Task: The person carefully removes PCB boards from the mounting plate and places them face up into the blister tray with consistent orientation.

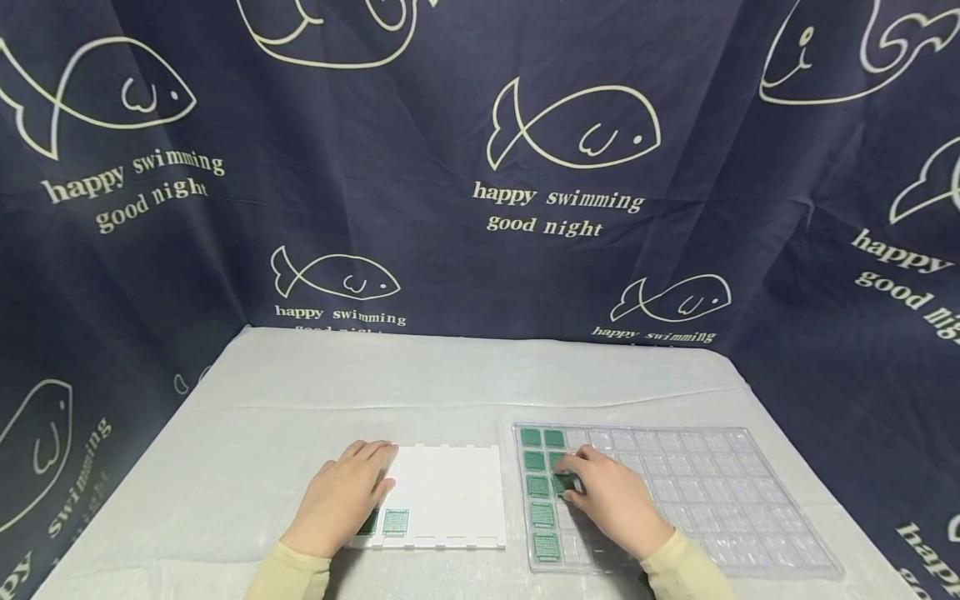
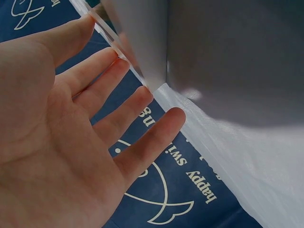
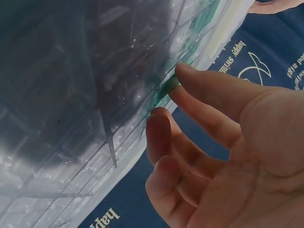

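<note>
My left hand [image 1: 341, 500] rests on the left side of a flat white board [image 1: 450, 483]. In the left wrist view its fingers [image 2: 137, 154] are fairly straight, the thumb and some fingertips touching the board's edge. Two small green perforated circuit boards lie near the white board's front edge: one [image 1: 396, 522] in full sight, another [image 1: 367, 525] partly covered by the left hand. Over the second column of a clear compartment tray [image 1: 720, 492], my right hand [image 1: 611, 504] pinches a green circuit board [image 3: 168, 87] between thumb and index finger. That piece is partly hidden by the fingers.
Several more green circuit boards [image 1: 542, 515] fill the tray's leftmost column, and others [image 1: 554, 438] sit at the top of the second. The tray stands right of the white board on a white-covered table [image 1: 450, 375]. Dark blue fish-printed cloth [image 1: 435, 167] hangs around the table.
</note>
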Demonstrator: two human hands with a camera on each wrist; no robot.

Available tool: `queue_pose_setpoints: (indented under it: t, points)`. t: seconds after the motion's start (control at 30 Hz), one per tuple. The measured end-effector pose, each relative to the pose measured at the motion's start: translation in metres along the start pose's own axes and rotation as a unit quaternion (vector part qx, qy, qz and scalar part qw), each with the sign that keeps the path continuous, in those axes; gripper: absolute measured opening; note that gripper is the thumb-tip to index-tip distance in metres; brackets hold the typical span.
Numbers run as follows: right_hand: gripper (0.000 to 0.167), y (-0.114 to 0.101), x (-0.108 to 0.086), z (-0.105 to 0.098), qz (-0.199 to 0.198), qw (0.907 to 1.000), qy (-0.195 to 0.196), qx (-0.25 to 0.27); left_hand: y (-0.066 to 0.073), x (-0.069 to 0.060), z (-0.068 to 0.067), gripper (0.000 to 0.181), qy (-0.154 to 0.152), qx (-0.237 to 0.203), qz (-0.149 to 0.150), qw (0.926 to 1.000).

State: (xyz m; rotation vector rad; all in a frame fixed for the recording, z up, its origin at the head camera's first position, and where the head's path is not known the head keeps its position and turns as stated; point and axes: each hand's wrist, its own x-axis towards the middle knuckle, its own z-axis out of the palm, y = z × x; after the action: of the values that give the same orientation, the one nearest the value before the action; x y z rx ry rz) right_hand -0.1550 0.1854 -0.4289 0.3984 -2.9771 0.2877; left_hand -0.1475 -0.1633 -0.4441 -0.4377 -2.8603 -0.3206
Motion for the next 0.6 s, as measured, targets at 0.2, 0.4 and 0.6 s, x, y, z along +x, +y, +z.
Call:
queue_pose_setpoints:
  t: [0.2,0.4,0.6]
  points:
    - [0.028,-0.0002,-0.0002,-0.0012,0.001,1.0,-0.003,0.002,-0.0003,0.0001,0.0004,0.044,0.0,0.0,0.0,1.0]
    - [0.028,-0.0002,-0.0001,-0.0019,0.002,0.9999,-0.008,0.006,-0.0005,0.0006,0.0008,0.044,0.0,0.003,-0.001,1.0]
    - [0.028,-0.0002,-0.0006,-0.0026,0.001,0.9999,-0.01,0.008,0.0004,0.0001,-0.0001,0.044,-0.002,0.003,-0.002,1.0]
